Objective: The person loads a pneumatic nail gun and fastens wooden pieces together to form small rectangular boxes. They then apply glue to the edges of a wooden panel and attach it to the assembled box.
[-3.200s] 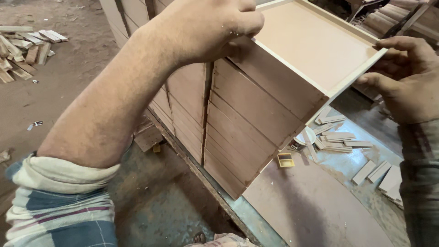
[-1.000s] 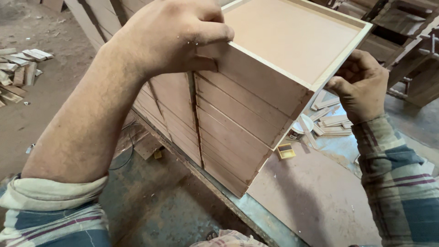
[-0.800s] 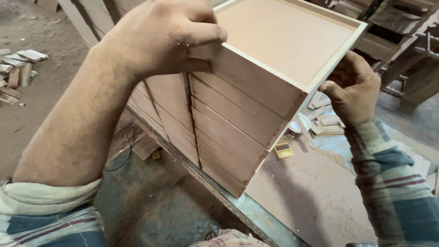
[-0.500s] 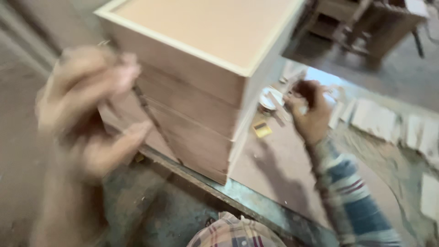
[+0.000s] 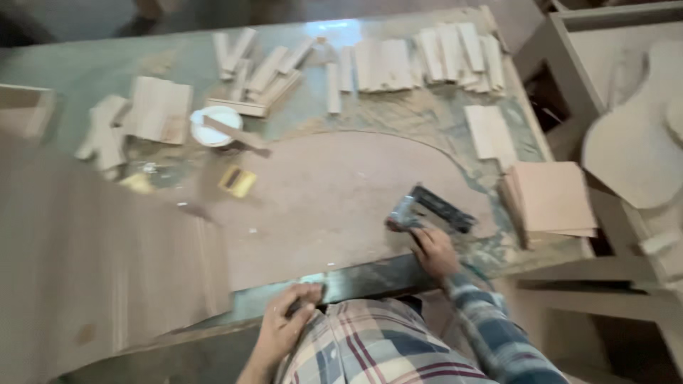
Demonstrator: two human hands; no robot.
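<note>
The right hand seems to grip the nail gun, lying slantwise on the surface; left hand curls near its edge, blurred.

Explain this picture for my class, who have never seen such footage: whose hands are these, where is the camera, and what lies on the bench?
The camera sits on a person's head and looks down, so both hands are that person's own. The right hand reaches onto the workbench and touches a dark staple gun; whether it grips it is unclear. The left hand rests at the near bench edge. On the bench lie a large curved brown board, pale wood strips, a white bowl and a small yellow block. A stack of square boards sits at the right.
</note>
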